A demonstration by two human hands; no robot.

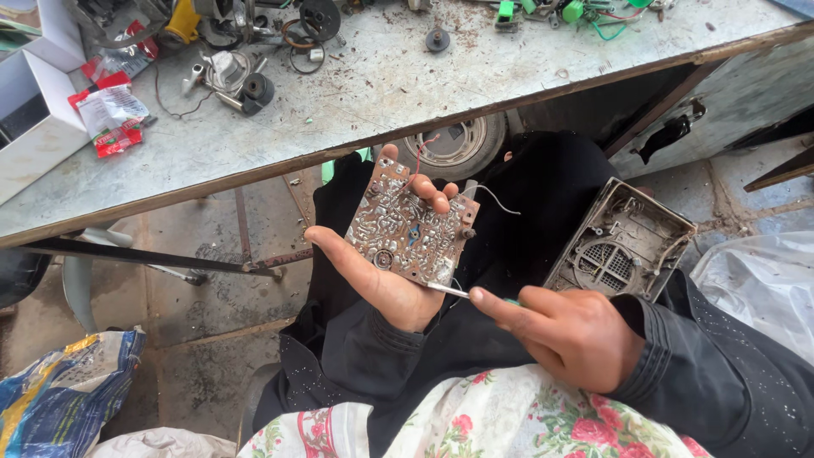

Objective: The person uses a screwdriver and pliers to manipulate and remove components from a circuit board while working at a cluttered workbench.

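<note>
Cradling a brown circuit board (411, 229) in my left hand (381, 271), I have the palm open beneath it, thumb curled over the upper edge and fingers spread along the near side — the solder side faces up at me, tilted a little. Thin wires, one white and one red, trail from the board's upper corners.

My right hand (568, 331) is closed around a slim screwdriver (462, 293), index finger stretched along its shaft; the metal tip touches the lower edge of the board, right by the heel of my left hand. Only a sliver of green handle shows past the finger.

Just right of the board, resting on my lap against the black cloth, lies an open grey plastic casing (623, 242) with a round speaker grille moulded in its floor — it sits beside the right wrist, apart from the board. A flowered cloth (509, 420) covers my knees below both hands.

Farther out, a worn metal workbench (381, 93) runs across the top of the view, strewn with small motor parts, a black wheel, wire loops, red-and-white packets and green connectors. A white box (30, 119) stands at its left end. A small tyre (454, 148) pokes out under the bench edge, and a blue and yellow sack (59, 390) lies on the concrete floor at lower left.
</note>
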